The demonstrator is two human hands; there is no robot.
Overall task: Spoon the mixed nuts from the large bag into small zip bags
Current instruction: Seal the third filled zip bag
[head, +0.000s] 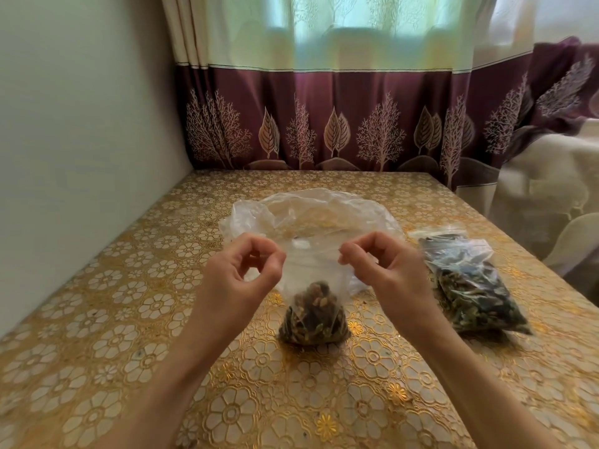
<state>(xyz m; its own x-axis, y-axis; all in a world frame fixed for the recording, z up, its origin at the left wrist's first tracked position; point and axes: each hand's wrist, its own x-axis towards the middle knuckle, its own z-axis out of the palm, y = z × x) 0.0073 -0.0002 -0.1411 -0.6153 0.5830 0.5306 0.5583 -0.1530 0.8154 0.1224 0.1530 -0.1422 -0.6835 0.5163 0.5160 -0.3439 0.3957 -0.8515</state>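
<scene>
Tablecloth [97, 335]: gold ground, embossed cream-white flower medallions, small yellow blossoms between. Curtain [324, 118]: pale cream-green upper part, thin dark stripe, deep plum lower band with pale branching trees and tan-brown veined leaves. Wall [81, 108]: plain off-white. Large bag [311, 215]: clear, milky, colourless. Small zip bag [312, 315]: transparent; contents brown, dark, olive-green. Filled bags [470, 286] at right: clear; contents near-black, green flecks. Draped cloth [544, 176] at far right: cream, faint leaf figure.

Gold floral tablecloth [136, 319], maroon tree-patterned curtain [324, 124], pale wall [81, 124]
</scene>
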